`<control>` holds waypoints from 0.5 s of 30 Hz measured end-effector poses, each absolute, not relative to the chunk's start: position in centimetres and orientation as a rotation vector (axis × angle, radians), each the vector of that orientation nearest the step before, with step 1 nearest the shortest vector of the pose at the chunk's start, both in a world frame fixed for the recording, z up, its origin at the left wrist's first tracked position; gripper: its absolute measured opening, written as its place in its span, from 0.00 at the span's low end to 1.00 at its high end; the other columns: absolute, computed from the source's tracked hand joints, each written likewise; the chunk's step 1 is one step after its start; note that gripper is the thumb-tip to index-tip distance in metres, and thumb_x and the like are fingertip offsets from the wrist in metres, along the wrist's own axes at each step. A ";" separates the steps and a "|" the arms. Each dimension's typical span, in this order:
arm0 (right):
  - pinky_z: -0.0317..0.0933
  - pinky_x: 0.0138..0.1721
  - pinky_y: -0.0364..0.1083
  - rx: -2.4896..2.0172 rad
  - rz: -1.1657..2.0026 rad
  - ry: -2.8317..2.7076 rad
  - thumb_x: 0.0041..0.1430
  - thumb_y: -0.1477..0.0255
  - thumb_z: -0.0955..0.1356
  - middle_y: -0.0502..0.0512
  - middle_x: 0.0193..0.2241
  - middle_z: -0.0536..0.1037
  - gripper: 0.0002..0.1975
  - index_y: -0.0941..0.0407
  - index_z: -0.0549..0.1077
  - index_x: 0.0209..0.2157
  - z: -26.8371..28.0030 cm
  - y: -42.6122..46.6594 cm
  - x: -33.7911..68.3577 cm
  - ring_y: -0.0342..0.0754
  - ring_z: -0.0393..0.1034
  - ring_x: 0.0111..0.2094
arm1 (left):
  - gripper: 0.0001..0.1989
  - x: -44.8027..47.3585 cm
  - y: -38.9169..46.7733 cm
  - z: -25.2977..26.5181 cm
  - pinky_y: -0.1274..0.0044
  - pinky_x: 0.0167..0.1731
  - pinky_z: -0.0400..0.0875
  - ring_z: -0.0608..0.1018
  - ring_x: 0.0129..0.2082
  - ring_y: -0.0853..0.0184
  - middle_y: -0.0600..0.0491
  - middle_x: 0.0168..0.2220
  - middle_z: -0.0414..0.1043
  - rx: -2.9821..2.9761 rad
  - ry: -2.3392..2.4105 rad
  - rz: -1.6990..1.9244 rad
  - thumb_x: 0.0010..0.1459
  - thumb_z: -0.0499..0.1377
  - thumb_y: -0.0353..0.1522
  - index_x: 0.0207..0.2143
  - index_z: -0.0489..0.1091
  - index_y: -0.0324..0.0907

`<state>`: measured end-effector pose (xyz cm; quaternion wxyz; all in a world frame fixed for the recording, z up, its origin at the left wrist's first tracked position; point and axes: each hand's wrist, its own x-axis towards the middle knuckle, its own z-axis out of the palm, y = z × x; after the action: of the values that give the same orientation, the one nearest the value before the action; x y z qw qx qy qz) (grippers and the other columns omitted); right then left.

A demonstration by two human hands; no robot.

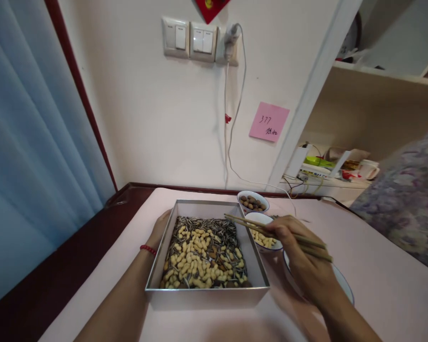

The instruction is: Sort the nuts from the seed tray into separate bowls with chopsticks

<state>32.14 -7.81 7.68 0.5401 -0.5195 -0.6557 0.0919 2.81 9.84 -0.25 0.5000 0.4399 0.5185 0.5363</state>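
Observation:
A pair of wooden chopsticks [249,223] is gripped in my right hand [303,256], their tips over the right back part of a silver-rimmed box [207,297]. I see nothing held between the tips. Striped sunflower seeds [196,223] and unshelled peanuts [196,256] fill the box, with a few brown nuts along its near edge. My left hand [161,229], with a red bead bracelet at the wrist, lies against the box's outer left wall. Its fingers are mostly hidden behind that wall.
Right of the box stand a bowl of round brown nuts [252,203], a bowl of peanuts [266,240] and a larger bowl [345,285] partly behind my right arm. A white cable [251,182] runs from the wall socket onto the table. A blue curtain [39,118] hangs left.

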 end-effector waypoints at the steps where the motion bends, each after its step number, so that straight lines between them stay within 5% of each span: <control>1: 0.64 0.38 0.45 -1.234 0.261 -1.600 0.69 0.61 0.63 0.52 0.34 0.75 0.14 0.52 0.76 0.35 7.6 -7.3 31.4 0.47 0.70 0.37 | 0.17 2.8 9.8 -0.4 0.63 0.46 0.76 0.77 0.47 0.57 0.47 0.52 0.71 1.053 1.259 1.281 0.66 0.60 0.38 0.53 0.70 0.39; 15: 0.58 0.33 0.46 -1.225 0.393 -1.799 0.69 0.59 0.61 0.51 0.27 0.70 0.19 0.54 0.70 0.28 6.2 -2.1 27.3 0.45 0.65 0.30 | 0.17 3.1 9.4 -0.8 0.63 0.46 0.75 0.76 0.48 0.57 0.47 0.53 0.70 1.009 1.245 1.229 0.66 0.59 0.38 0.53 0.70 0.40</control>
<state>27.26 -2.06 6.25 0.4483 -0.4949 -0.7272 0.1589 3.11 9.44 -0.84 0.5318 0.4232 0.5221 0.5153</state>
